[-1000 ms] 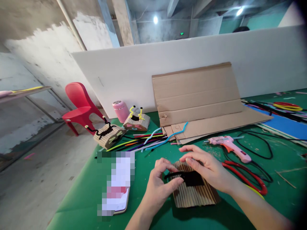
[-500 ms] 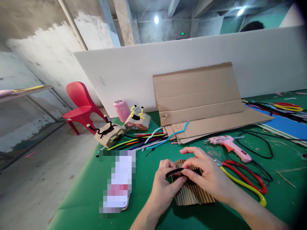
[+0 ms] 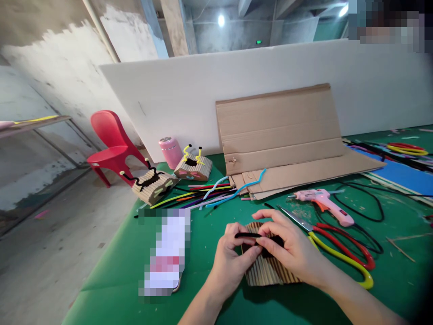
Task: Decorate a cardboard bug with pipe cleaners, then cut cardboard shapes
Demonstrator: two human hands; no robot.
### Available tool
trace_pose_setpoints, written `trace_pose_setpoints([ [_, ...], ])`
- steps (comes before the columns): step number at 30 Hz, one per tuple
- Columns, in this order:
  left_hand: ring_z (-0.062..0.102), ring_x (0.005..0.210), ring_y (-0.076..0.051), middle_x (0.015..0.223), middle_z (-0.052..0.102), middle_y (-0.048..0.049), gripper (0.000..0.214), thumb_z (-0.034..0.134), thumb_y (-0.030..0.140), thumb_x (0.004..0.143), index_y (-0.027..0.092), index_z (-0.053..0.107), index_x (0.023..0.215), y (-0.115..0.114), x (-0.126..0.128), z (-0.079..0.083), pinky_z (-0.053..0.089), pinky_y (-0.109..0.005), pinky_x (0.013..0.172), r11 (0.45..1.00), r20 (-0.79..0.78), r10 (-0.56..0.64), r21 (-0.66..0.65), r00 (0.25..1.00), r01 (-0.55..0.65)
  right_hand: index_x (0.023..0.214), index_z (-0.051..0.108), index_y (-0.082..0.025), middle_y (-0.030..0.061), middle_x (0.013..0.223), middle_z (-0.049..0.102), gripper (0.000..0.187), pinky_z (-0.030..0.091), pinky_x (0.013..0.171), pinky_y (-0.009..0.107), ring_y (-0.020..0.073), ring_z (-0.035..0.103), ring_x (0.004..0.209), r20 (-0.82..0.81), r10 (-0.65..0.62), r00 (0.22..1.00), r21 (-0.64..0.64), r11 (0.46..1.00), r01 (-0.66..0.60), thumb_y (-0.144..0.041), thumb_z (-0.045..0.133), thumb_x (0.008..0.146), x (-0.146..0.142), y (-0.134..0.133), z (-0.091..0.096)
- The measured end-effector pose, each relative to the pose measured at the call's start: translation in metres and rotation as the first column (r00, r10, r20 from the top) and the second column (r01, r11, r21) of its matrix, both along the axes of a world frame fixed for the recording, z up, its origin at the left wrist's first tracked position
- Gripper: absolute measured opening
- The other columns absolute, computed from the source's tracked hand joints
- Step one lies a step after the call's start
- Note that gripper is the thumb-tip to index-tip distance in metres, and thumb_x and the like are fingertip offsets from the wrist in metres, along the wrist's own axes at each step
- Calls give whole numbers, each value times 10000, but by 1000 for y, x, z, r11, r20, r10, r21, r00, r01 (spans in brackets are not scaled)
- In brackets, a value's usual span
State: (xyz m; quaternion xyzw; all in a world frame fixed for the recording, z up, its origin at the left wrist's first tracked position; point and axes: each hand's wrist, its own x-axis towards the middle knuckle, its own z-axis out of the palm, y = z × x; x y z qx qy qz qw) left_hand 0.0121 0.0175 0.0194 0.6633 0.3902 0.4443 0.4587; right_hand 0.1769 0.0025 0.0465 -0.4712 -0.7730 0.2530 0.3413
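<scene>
A ridged cardboard piece (image 3: pixel 262 273) with a dark opening lies on the green table in front of me. Over that opening, a short black pipe cleaner (image 3: pixel 246 234) is pinched between the fingers of my right hand (image 3: pixel 287 241). My left hand (image 3: pixel 233 257) has its thumb and fingers closed at the near-left side of the opening, by the pipe cleaner; the fingertips overlap, so its exact hold is partly hidden. Just right of my right hand lie scissors (image 3: pixel 341 253) with red and yellow handles.
A pink glue gun (image 3: pixel 324 203) with its cord lies behind the scissors. Coloured pipe cleaners (image 3: pixel 203 194) spread before folded cardboard (image 3: pixel 277 131). Two ridged cardboard pieces with antennae (image 3: pixel 150 185) and a pink bottle (image 3: pixel 171 152) stand left; a blurred phone (image 3: pixel 165 253) lies nearer.
The black pipe cleaner's free end has swung up to lie nearly level. My hands shift only slightly over the cardboard piece. A blurred person now shows at the top right.
</scene>
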Motion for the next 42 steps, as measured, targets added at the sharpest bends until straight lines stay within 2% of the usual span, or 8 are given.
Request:
trace_pose_setpoints([
  [13,518,796,-193,751,593,-46,67,663,244,695,189,673,656,0,-1,-6,422,-339,727,1000,15,-3,25,1000,2,782,571,-198,79,1100,498,93,392,890,355,210,466,1068,-87,-17,996,-28,1000,15,-238,506,836,1,-1,-4],
  [17,513,816,-204,780,575,-54,41,661,215,678,185,680,700,-1,-1,-6,430,-350,733,999,-12,11,36,1000,-11,886,619,-211,80,1121,506,162,405,895,353,220,464,1086,-188,-6,982,-58,998,-5,-288,480,856,4,1,-3],
  [22,501,846,-218,827,556,-64,105,673,192,642,172,678,745,-3,-1,-3,428,-364,758,1000,-65,16,13,998,-15,924,624,-219,70,1123,520,243,389,918,343,212,468,1092,-335,-98,937,-79,994,76,-305,398,897,11,1,-7],
  [28,500,792,-201,767,554,-49,115,637,261,700,177,674,770,-2,-1,1,414,-344,738,1000,-33,12,24,999,-11,909,616,-221,67,1088,536,210,365,933,359,211,469,1079,-330,-161,930,-38,987,158,-302,424,888,14,2,-17],
  [33,504,839,-211,804,540,-47,196,653,322,693,208,692,848,0,1,2,415,-354,776,1000,5,28,-13,1000,-28,892,614,-206,81,1063,547,215,412,887,352,216,492,1052,-328,-178,928,-24,983,180,-299,421,887,10,3,-18],
  [42,509,799,-195,751,538,-38,146,626,330,721,224,726,725,-1,12,6,417,-327,745,996,13,79,-45,997,-79,885,609,-205,81,1046,536,219,429,871,336,212,496,1036,-335,-158,929,-31,987,156,-291,408,891,8,1,-21],
])
